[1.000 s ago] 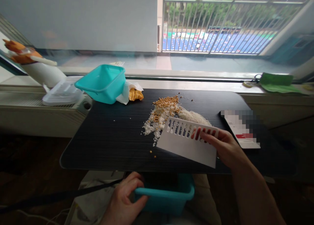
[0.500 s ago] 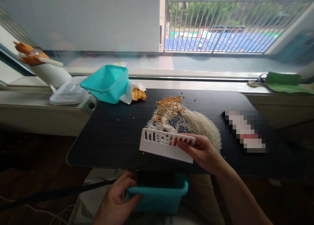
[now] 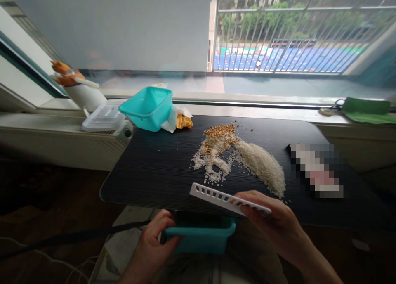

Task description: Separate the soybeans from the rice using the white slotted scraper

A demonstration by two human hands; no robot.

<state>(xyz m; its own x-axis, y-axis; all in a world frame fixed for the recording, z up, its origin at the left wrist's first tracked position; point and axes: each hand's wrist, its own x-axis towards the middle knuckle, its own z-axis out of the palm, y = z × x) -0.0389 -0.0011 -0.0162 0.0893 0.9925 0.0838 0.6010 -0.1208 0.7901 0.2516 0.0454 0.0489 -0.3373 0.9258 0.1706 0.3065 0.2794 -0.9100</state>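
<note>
My left hand (image 3: 159, 236) grips the left rim of a teal plastic bin (image 3: 201, 239), which is held below the table's front edge; its inside is mostly hidden. My right hand (image 3: 272, 218) is closed on a white slotted plastic divider (image 3: 213, 197), tilted over the front part of the black table (image 3: 148, 168). Beyond the divider lies a long heap of rice (image 3: 262, 164). To its left, soybeans (image 3: 221, 131) are spread among scattered rice grains (image 3: 216, 168), apart from the divider.
A second teal bin (image 3: 148, 110) stands at the table's back left, beside a crumpled yellow cloth (image 3: 184, 121). A clear plastic lid (image 3: 105, 117) lies on the heater. A blurred-out flat object (image 3: 318, 170) is on the right. Green cloth (image 3: 368, 110) rests on the sill.
My right hand has drawn the divider back toward the front edge and tipped it flatter, away from the loose rice. My left hand keeps its hold on the bin. The view has shifted slightly.
</note>
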